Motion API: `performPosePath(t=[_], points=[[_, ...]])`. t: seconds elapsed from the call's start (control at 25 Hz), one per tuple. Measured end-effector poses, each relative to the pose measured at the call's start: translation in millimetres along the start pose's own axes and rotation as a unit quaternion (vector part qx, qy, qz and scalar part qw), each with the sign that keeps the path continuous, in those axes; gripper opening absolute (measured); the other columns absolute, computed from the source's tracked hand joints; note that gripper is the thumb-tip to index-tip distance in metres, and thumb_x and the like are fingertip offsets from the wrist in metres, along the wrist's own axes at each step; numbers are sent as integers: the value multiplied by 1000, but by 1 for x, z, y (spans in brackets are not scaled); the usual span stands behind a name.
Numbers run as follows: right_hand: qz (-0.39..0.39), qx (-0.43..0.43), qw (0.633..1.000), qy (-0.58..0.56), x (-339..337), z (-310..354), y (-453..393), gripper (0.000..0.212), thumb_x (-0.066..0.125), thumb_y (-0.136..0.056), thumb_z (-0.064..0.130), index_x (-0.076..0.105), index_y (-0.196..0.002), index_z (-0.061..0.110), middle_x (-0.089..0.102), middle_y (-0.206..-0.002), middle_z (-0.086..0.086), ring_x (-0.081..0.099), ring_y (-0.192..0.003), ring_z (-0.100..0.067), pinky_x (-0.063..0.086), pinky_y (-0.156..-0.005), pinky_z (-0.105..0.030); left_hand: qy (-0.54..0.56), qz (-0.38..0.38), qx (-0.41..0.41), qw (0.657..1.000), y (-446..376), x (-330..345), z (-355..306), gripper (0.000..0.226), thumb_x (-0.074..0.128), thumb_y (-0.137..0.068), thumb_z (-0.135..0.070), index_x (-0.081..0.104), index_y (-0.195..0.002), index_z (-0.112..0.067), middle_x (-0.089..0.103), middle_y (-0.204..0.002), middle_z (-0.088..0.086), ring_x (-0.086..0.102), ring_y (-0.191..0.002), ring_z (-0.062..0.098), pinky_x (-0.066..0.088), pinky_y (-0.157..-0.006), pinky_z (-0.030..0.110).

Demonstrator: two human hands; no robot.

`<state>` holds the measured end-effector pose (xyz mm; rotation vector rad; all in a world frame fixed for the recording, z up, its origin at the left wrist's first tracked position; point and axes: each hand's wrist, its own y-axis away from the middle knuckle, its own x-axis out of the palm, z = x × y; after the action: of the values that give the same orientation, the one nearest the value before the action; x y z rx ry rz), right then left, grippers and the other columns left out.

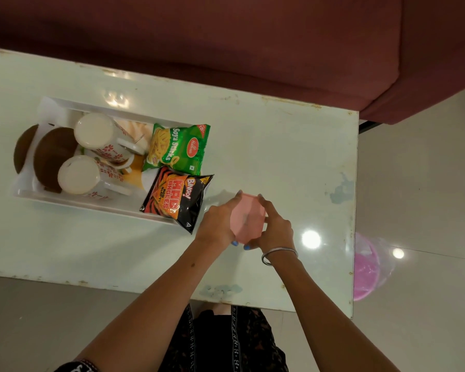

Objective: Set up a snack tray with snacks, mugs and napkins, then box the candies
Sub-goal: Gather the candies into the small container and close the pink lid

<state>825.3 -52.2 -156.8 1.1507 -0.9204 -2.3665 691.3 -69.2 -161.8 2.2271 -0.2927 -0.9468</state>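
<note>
While the head view is looking down on the pale worktop (266, 146), both hands are meeting on a pink box (246, 217), w/ the box sitting on the worktop just right of the tray (51, 106). Left hand (218, 221) is cupping the box's left side, fingers curled round it; right hand (275, 228) is gripping the right side, a bangle (279, 255) on that wrist. In the tray, two floral mugs (97, 136) are standing next to brown coasters (51, 154); a green Soya Sticks pkt (177, 149) and a black Bingo pkt (176, 201) are lying at the tray's right end, the Bingo pkt overhanging the rim.
</note>
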Motion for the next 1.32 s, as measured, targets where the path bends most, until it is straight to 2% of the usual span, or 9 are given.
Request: performPosePath(t=[0.2, 0.36, 0.44, 0.52, 0.64, 0.76, 0.96, 1.12, 1.32], points=[[7, -6, 999, 39, 5, 0, -1, 119, 83, -54, 2, 16, -144, 40, 65, -110, -14, 62, -102, -35, 51, -86, -39, 117, -21, -68, 991, 8, 2, 6, 117, 86, -55, -8, 14, -147, -17, 66, -105, 18, 61, -101, 30, 50, -92, 43], [-38, 78, 989, -122, 15, -12, 0, 92, 77, -68, 13, 27, -144, 21, 66, -110, -10, 61, -105, -31, 49, -94, -45, 205, -89, -37, 974, 28, 22, 10, 49, 71, -64, 7, 63, -111, -6, 70, -102, 12, 67, -92, 29, 56, -78, 34], [-99, 121, 966, -204, 23, -19, 4, 52, 72, -75, 13, 55, -124, 8, 70, -102, -14, 66, -95, -32, 53, -90, -45, 285, -116, -28, 951, 38, 31, 12, 50, 59, -69, 15, 63, -113, -8, 68, -102, 2, 66, -94, 22, 53, -70, 14], [-122, 134, 945, -273, 30, -19, 8, 27, 70, -78, 8, 68, -104, 4, 70, -86, -13, 69, -73, -25, 57, -80, -39, 341, -143, -25, 929, 48, 35, 14, 54, 54, -74, 15, 57, -123, -8, 61, -104, -4, 61, -99, 14, 45, -66, 0], [-140, 120, 934, -306, 37, -6, 0, 20, 69, -78, 7, 70, -98, 4, 68, -76, -10, 67, -63, -23, 58, -79, -38, 399, -177, -62, 897, 57, 38, 25, 48, 48, -86, 8, 47, -132, -6, 59, -119, 5, 60, -103, 16, 47, -73, 9], [-142, 67, 951, -265, 43, 22, -8, 20, 67, -79, 7, 71, -99, 6, 70, -83, -14, 68, -71, -28, 58, -81, -41, 441, -165, -92, 877, 74, 42, 47, 43, 39, -89, 8, 49, -129, -5, 61, -119, 10, 61, -96, 13, 51, -69, 8], [-151, 24, 971, -184, 49, 49, -25, 25, 65, -81, 6, 70, -105, 6, 71, -98, -19, 67, -89, -37, 53, -89, -46, 382, -173, -113, 901, 103, 42, 99, 41, 35, -89, 7, 52, -124, -6, 64, -118, 12, 62, -101, 16, 52, -91, 28], [-166, 41, 973, -158, 57, 61, -25, 25, 63, -82, 8, 70, -106, 8, 71, -102, -19, 66, -94, -38, 51, -93, -44, 305, -170, -106, 931, 112, 16, 143, 41, 38, -89, 6, 53, -124, -8, 64, -117, 7, 60, -101, 10, 43, -76, 0], [-169, 48, 973, -150, 61, 72, -13, 26, 63, -83, 9, 68, -109, 7, 71, -104, -19, 67, -92, -37, 52, -91, -39, 243, -147, -78, 956, 122, -37, 193, 42, 38, -88, 6, 52, -126, -7, 64, -118, 10, 60, -110, 16, 39, -87, 11]])
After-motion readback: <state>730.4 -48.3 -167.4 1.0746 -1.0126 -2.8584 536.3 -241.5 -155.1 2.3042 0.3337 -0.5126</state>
